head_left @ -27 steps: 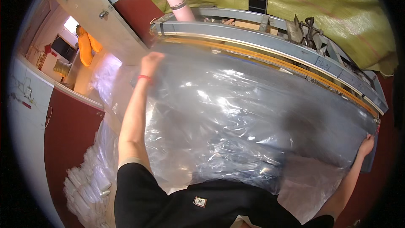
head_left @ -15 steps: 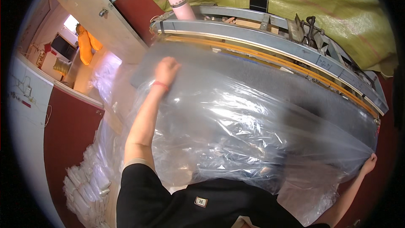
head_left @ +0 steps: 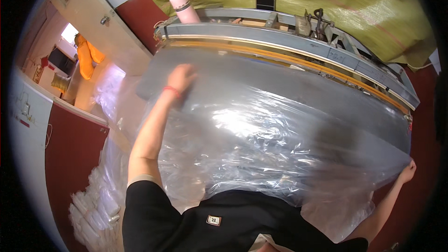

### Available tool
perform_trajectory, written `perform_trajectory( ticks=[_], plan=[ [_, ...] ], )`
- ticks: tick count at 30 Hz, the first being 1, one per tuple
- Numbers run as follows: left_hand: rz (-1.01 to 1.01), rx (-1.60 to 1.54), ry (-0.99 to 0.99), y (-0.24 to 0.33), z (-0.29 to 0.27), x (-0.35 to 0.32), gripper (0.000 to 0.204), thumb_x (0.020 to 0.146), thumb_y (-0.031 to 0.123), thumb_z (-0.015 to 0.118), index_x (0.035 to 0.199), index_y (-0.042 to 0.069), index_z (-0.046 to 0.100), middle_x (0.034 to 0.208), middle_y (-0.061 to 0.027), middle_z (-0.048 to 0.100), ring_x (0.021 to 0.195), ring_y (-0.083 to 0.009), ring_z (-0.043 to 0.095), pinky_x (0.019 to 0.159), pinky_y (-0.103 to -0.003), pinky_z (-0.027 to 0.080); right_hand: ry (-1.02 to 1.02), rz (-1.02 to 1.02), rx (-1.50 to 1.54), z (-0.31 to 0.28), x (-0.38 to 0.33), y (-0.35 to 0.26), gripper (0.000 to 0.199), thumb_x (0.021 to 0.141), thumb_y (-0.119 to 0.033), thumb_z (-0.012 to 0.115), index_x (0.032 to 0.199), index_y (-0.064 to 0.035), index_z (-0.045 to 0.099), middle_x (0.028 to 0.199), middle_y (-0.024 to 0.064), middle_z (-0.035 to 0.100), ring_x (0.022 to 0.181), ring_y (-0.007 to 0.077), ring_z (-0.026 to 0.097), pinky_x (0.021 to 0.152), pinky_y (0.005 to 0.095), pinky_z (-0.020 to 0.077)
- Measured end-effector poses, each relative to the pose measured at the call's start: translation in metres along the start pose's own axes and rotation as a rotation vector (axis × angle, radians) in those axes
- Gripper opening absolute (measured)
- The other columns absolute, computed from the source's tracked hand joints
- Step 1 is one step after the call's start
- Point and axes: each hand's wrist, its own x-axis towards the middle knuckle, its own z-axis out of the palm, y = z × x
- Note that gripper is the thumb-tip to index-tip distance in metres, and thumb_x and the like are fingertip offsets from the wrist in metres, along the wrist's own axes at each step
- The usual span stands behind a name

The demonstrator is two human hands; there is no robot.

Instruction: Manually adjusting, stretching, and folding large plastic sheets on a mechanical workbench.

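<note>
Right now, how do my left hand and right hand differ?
Your left hand has a red band at its wrist; your right hand shows none. The left hand is over the grey work surface, too blurred to confirm any grip; the right hand pinches the clear plastic sheet at its far right edge. Both hands are bare.

Before you, a plastic sheet [head_left: 252, 121] lies across the near part of the table [head_left: 224, 63], your left hand [head_left: 183, 75] over its left side, your right hand [head_left: 407, 171] at its right corner. Beyond the table runs a metal frame [head_left: 270, 36], a bottle [head_left: 185, 11] at its left end, a tarp [head_left: 336, 0] behind. To your left stands a door [head_left: 100, 21], with a plastic pile [head_left: 91, 214] nearer you.
</note>
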Motion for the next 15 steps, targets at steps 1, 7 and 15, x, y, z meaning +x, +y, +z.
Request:
perform_trajectory(
  ticks=[1,7,15],
  plan=[
    [0.010,0.056,-0.034,0.006,-0.005,0.004,0.011,0.069,0.015,0.062,0.073,0.006,0.057,0.078,-0.0096,0.057,0.081,-0.0271,0.053,0.068,-0.036,0.044,-0.012,0.022,0.055,0.005,0.002,0.000,0.027,0.084,-0.028,0.049,0.099,-0.0081,0.059,0.100,0.0075,0.060,0.090,0.0220,0.056,0.078,0.0317,0.0421],
    [-0.216,-0.691,0.362,-0.008,-0.030,0.043,0.013,0.081,0.017,0.048,0.074,0.007,0.049,0.066,0.0004,0.045,0.056,-0.0102,0.039,0.051,-0.023,0.035,0.000,0.058,0.369,0.010,0.016,-0.116,0.023,0.080,-0.019,0.052,0.094,-0.0039,0.061,0.093,0.0083,0.062,0.085,0.0195,0.057,0.078,0.0298,0.0437],
    [-0.391,-0.851,0.515,-0.091,0.059,0.085,0.020,0.083,0.024,0.053,0.068,0.012,0.046,0.055,0.0053,0.040,0.043,-0.0031,0.032,0.038,-0.018,0.024,-0.012,-0.002,0.555,0.122,-0.003,-0.178,0.011,0.080,-0.012,0.051,0.082,-0.0020,0.054,0.067,0.0072,0.055,0.063,0.0158,0.053,0.061,0.0287,0.0425]
  ],
)
